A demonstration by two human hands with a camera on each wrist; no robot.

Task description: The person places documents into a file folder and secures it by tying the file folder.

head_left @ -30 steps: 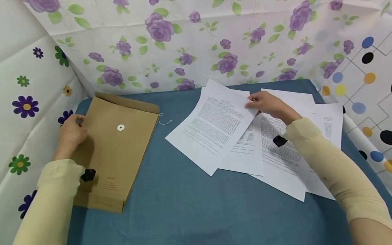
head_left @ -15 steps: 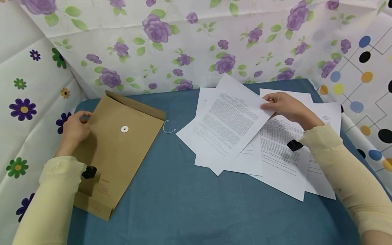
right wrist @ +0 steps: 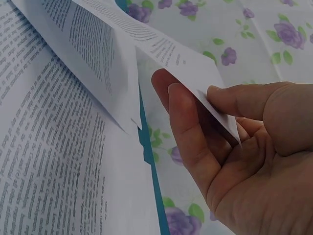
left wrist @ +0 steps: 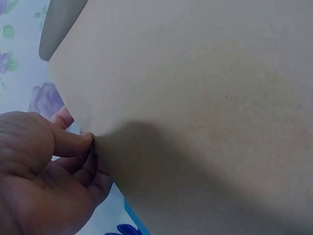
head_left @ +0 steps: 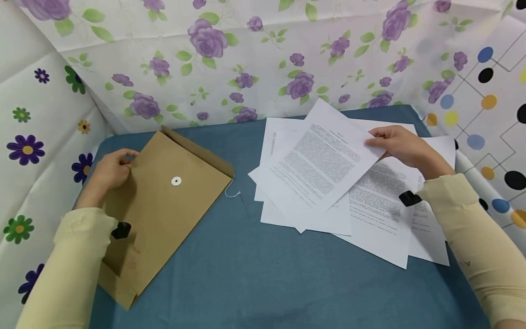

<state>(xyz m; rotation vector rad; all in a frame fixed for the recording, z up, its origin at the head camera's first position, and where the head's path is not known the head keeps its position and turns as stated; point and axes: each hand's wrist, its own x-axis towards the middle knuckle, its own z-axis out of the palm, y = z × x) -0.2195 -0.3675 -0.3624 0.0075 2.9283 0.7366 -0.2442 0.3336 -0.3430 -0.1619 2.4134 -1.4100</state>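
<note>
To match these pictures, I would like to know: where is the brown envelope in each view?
Head: the brown envelope is at left, its edge pinched by the left hand.
Left wrist: the brown envelope fills most of the picture, centre to right.
Right wrist: not in it.
Shared landmark: the purple-flowered cloth, in all three.

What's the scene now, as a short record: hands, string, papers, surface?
Left hand: pinches the brown envelope by its left edge
Right hand: pinches a printed sheet near its right corner
String: loose beside the envelope, not wound round the white button
Other papers: overlapping, partly covered by that sheet
Surface: blue cloth
</note>
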